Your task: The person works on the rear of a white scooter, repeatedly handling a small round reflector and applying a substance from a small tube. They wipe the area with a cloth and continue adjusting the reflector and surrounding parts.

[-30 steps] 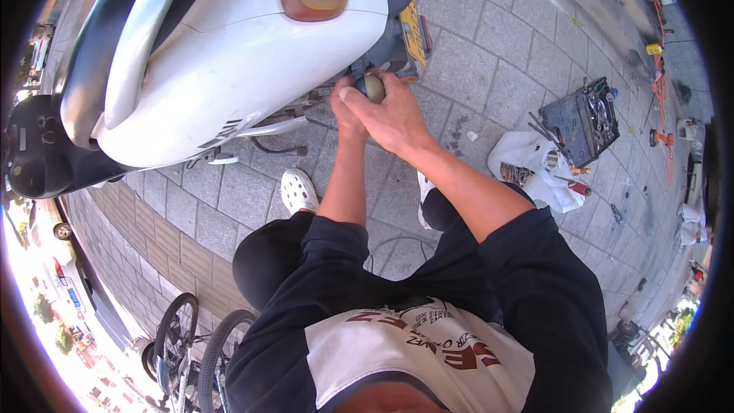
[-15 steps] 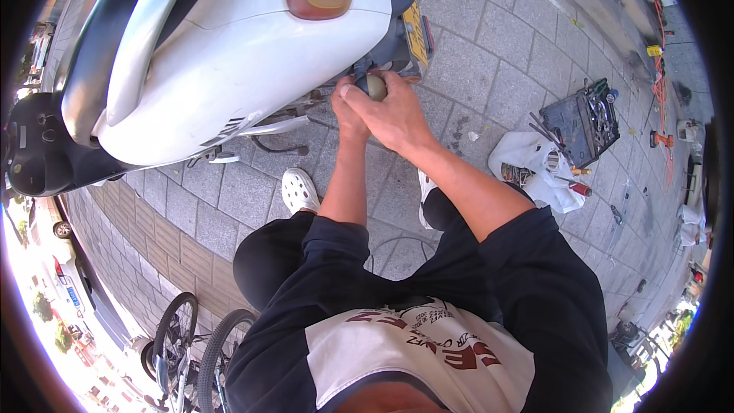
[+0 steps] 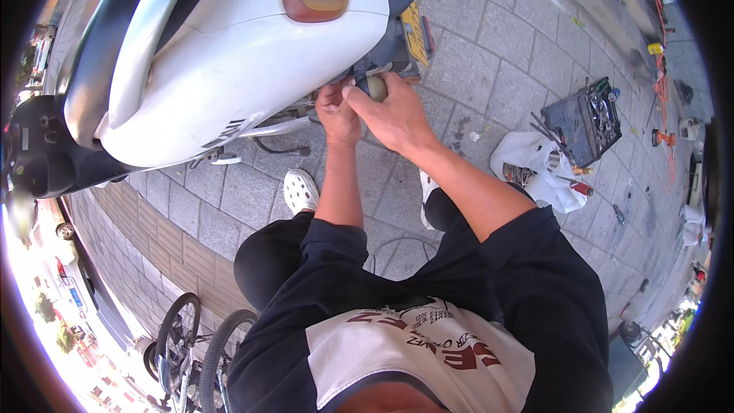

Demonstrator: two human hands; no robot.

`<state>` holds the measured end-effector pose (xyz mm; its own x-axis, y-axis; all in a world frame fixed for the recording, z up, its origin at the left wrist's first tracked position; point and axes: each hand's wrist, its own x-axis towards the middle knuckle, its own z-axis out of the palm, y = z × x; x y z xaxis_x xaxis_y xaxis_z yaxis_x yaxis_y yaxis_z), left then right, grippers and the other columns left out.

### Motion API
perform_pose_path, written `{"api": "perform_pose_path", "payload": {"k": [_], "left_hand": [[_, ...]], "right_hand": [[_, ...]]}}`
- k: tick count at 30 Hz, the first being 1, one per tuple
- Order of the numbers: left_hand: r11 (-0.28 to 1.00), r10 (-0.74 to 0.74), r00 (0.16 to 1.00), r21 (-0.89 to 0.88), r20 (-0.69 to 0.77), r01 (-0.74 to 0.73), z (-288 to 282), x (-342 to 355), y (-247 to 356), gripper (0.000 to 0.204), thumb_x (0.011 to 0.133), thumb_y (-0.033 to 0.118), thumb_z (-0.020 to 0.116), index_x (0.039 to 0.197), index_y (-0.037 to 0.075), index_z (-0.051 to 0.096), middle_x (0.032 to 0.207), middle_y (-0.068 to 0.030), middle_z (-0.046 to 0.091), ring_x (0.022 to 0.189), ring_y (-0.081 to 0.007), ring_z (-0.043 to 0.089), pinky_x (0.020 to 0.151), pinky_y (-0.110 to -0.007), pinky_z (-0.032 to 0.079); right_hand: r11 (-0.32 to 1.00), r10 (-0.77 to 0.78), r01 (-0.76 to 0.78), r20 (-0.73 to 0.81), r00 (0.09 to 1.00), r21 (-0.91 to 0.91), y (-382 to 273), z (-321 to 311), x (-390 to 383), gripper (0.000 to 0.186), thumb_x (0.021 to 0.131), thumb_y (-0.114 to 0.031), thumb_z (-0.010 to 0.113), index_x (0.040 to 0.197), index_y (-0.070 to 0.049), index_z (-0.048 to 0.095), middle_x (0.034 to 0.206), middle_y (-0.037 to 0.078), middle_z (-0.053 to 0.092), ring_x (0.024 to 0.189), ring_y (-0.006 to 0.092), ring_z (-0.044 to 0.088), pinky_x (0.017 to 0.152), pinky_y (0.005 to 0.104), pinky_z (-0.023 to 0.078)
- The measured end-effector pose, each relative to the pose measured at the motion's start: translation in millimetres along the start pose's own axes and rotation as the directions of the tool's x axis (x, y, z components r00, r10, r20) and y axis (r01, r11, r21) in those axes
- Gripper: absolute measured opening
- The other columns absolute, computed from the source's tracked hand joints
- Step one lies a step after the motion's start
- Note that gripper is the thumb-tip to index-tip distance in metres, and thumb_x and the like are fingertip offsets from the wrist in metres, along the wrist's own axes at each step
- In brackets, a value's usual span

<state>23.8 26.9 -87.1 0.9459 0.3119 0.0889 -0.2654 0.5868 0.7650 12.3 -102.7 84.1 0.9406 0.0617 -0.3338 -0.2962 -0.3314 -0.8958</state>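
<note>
The right hand (image 3: 394, 117) grasps a rounded olive-coloured part (image 3: 376, 89) under the tail of a white scooter (image 3: 252, 69). Just beside it, the left hand's (image 3: 336, 113) fingers curl; I cannot tell whether they grip anything. Farther right, a white plastic bag (image 3: 554, 193) lies near a black tool case (image 3: 566, 126).

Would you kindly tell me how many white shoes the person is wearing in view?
2: the left shoe is on the paving, left of the left forearm; the right shoe is partly hidden by the right knee.
</note>
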Motion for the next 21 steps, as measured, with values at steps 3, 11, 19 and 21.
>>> {"api": "perform_pose_path", "payload": {"k": [3,11,19,21], "left_hand": [[1.0,-0.026,1.0,0.006,-0.001,0.026,1,0,1,0.025,0.099,-0.002,0.074,0.124,-0.001,0.072,0.123,-0.0103,0.077,0.108,-0.0168,0.071,0.099,-0.035,0.058],[0.995,-0.079,0.997,-0.058,0.009,0.08,21,4,19,0.016,0.104,0.003,0.07,0.119,0.001,0.073,0.116,-0.0066,0.077,0.102,-0.0137,0.07,0.093,-0.032,0.059],[0.975,-0.202,0.979,-0.087,0.024,0.203,19,14,28,0.009,0.106,0.015,0.072,0.109,0.006,0.074,0.099,0.0004,0.074,0.087,-0.011,0.067,0.079,-0.03,0.057],[0.97,-0.221,0.975,-0.101,0.007,0.221,21,16,28,0.014,0.105,0.019,0.074,0.108,0.006,0.075,0.099,-0.0016,0.076,0.086,-0.0128,0.069,0.078,-0.031,0.06]], "right_hand": [[1.0,-0.021,0.021,0.002,1.0,0.012,4,-1,0,0.07,0.09,-0.048,0.077,0.123,0.013,0.066,0.109,0.025,0.077,0.102,0.0306,0.076,0.092,0.0399,0.058],[0.999,0.024,-0.023,0.022,0.999,-0.039,3,-5,-1,0.072,0.089,-0.052,0.07,0.122,0.012,0.065,0.112,0.032,0.075,0.108,0.045,0.075,0.097,0.0464,0.058],[0.996,0.063,-0.059,0.077,0.995,-0.06,2,-8,1,0.077,0.09,-0.053,0.072,0.13,0.012,0.063,0.114,0.029,0.076,0.107,0.0405,0.076,0.095,0.0424,0.059],[0.997,0.048,-0.044,0.074,0.996,-0.056,4,-7,1,0.077,0.09,-0.052,0.071,0.131,0.012,0.063,0.114,0.029,0.076,0.107,0.0413,0.076,0.095,0.0429,0.059]]}}
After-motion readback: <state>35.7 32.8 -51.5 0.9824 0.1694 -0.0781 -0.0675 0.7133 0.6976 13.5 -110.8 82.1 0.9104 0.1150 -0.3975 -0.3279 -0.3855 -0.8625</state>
